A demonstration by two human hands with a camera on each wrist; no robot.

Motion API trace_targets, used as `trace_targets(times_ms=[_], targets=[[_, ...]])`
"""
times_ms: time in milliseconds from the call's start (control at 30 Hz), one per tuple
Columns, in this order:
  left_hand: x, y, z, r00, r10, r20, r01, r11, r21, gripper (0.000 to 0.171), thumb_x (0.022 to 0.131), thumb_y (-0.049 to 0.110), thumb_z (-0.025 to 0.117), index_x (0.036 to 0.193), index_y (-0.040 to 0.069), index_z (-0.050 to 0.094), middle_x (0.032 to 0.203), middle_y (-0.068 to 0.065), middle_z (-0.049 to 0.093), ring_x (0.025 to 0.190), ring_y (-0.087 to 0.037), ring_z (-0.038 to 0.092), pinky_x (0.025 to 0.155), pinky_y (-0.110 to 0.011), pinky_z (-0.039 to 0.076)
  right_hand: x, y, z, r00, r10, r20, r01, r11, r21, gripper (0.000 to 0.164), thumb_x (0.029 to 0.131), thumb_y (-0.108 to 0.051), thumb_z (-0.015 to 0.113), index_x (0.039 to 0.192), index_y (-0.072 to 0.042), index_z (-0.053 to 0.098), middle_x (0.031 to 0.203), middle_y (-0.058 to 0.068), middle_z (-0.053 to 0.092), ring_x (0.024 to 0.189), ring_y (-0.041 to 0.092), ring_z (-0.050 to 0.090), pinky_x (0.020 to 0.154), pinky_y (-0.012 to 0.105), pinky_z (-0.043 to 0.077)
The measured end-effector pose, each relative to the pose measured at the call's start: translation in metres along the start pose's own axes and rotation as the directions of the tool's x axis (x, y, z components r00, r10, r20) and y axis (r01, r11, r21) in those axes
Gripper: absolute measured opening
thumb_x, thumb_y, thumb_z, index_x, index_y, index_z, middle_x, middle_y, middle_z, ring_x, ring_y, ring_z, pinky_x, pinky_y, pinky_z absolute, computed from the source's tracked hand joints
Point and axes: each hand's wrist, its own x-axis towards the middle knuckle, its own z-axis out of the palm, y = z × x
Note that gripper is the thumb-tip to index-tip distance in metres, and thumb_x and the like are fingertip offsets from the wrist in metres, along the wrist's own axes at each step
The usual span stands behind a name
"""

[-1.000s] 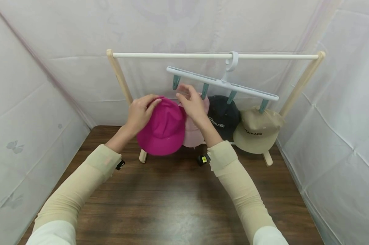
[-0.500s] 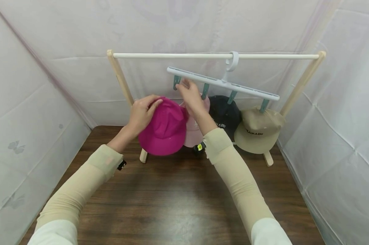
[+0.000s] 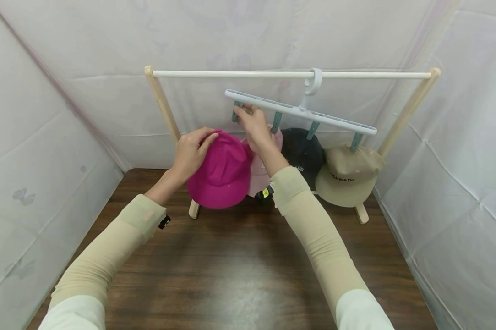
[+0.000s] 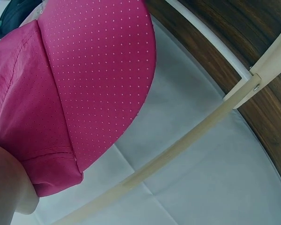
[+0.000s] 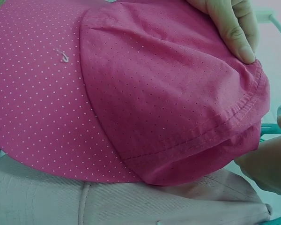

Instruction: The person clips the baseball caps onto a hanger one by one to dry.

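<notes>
My left hand (image 3: 188, 153) pinches the crown of a magenta baseball cap (image 3: 220, 176), whose brim points down. The thumb lies on the fabric, seen also in the right wrist view, where the brim shows small white dots. My right hand (image 3: 255, 128) holds the leftmost teal clip (image 3: 235, 112) of a pale blue clip hanger (image 3: 334, 120) between thumb and fingers; part of the clip is hidden. The hanger hooks over the white rail and slopes down to the right. Apart from the clip hangs the magenta cap, its top below it.
From other clips hang a light pink cap (image 3: 258, 176), a black cap (image 3: 301, 149) and a beige cap (image 3: 342, 183). The wooden-legged rack's white rail (image 3: 231, 74) runs above. The rack stands on a dark wooden table (image 3: 215, 266), with white cloth walls (image 3: 87, 46) around.
My right hand has moved up and slightly left from beside the leftmost clip and taken hold of it. The left hand and magenta cap have stayed almost still.
</notes>
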Motion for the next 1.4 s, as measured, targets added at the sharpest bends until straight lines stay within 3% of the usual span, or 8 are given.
trace_targets(times_ms=[367,567,733,1033,1400], targets=[[-0.003,0.000,0.003,1.000,-0.023,-0.001,0.023,1.000,0.019,0.028,0.095,0.037,0.055,0.102,0.016,0.072,0.091,-0.002,0.071,0.077,-0.013,0.064,0.066,-0.033,0.048,0.001,0.003,0.004,1.000,-0.019,0.024,0.017,0.997,0.070,0.053,0.091,-0.025,0.064,0.132,0.000,0.044,0.122,0.008,0.057,0.117,0.021,0.056,0.086,0.021,0.049],[-0.005,-0.001,0.004,0.999,-0.037,0.005,0.037,0.999,0.035,0.030,0.095,0.040,0.053,0.101,0.016,0.071,0.091,-0.002,0.071,0.078,-0.015,0.064,0.066,-0.035,0.048,-0.002,0.004,0.005,0.997,-0.054,0.050,0.052,0.998,0.039,0.043,0.093,-0.024,0.062,0.125,0.002,0.052,0.115,0.010,0.062,0.119,0.027,0.054,0.085,0.024,0.050],[-0.007,-0.002,0.005,0.999,-0.035,0.011,0.035,0.999,0.019,0.029,0.095,0.039,0.053,0.101,0.016,0.071,0.091,-0.001,0.071,0.079,-0.013,0.063,0.067,-0.034,0.048,-0.006,0.007,0.004,0.993,-0.082,0.083,0.081,0.997,0.012,0.037,0.093,-0.023,0.062,0.121,0.000,0.057,0.110,0.011,0.063,0.113,0.026,0.057,0.084,0.025,0.051],[-0.014,-0.004,0.011,0.998,-0.054,0.024,0.053,0.998,0.024,0.030,0.096,0.038,0.053,0.103,0.016,0.071,0.097,-0.003,0.071,0.086,-0.016,0.066,0.070,-0.037,0.050,-0.012,0.015,-0.004,0.981,-0.128,0.146,0.127,0.992,0.014,0.036,0.092,-0.023,0.062,0.123,-0.007,0.059,0.111,0.012,0.063,0.118,0.029,0.055,0.088,0.027,0.050],[-0.023,-0.003,0.019,0.997,-0.065,0.047,0.065,0.998,0.005,0.028,0.096,0.036,0.054,0.105,0.016,0.071,0.097,-0.002,0.071,0.085,-0.015,0.066,0.068,-0.035,0.051,-0.022,0.023,-0.014,0.979,-0.121,0.164,0.124,0.992,-0.005,0.034,0.090,-0.023,0.065,0.120,-0.008,0.062,0.108,0.014,0.066,0.109,0.030,0.060,0.087,0.029,0.051]])
